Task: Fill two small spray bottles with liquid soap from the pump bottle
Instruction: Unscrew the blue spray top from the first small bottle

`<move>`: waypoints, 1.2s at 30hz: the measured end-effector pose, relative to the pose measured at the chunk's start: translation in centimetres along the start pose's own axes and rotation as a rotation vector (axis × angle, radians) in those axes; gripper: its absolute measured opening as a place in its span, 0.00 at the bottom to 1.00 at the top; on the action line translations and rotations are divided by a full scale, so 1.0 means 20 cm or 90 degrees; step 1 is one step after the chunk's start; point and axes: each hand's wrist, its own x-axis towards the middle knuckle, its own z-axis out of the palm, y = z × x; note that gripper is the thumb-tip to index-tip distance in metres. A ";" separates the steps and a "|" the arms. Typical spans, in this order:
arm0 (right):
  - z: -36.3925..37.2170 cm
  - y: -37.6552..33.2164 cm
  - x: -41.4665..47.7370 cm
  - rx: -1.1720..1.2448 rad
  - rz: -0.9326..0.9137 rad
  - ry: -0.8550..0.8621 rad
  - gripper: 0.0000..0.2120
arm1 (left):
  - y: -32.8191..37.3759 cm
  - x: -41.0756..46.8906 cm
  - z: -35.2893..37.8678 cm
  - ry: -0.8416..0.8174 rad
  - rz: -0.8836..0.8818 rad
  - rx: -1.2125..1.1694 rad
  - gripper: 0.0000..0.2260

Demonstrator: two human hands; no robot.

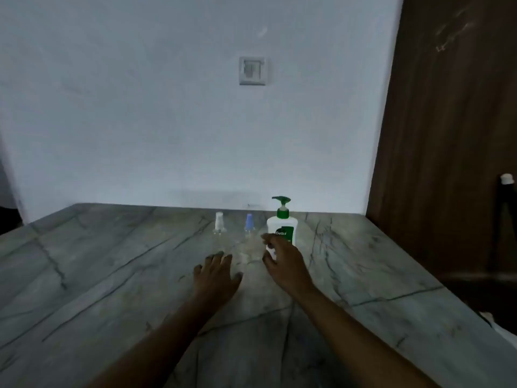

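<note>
Dettol pump bottle [282, 229] stood on the counter [112, 275] beside white-capped spray bottle [219, 224] and blue-capped spray bottle [249, 225], both closed; we judged filling unstarted, left hand [215, 275] flat and empty, right hand [284, 263] curved at it, grip unconfirmed.

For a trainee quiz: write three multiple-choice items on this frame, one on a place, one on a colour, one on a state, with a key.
1. Where does the pump bottle stand relative to the white-capped spray bottle and the blue-capped spray bottle? A) left of both B) between them C) right of both
2. What colour is its pump head? A) green B) red C) black
3. How is the left hand? A) clenched fist B) fingers spread, holding nothing C) gripping a cap
Key: 1 C, it stands rightmost; 2 A, the head is green; 3 B, straight fingers spread over the table.
</note>
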 end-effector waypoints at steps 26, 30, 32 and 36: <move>0.53 0.11 0.33 0.072 0.298 0.006 0.16 | -0.10 0.06 0.13 -0.100 -0.025 -0.040 0.31; 0.37 0.09 0.14 0.060 0.212 -0.048 0.14 | -0.09 0.05 0.13 -0.083 -0.032 -0.064 0.30; 0.27 0.09 0.05 0.065 0.195 -0.077 0.13 | -0.10 0.05 0.13 -0.079 -0.035 -0.073 0.29; 0.06 0.10 -0.11 0.069 0.186 -0.133 0.13 | -0.09 0.04 0.10 -0.080 -0.017 -0.105 0.26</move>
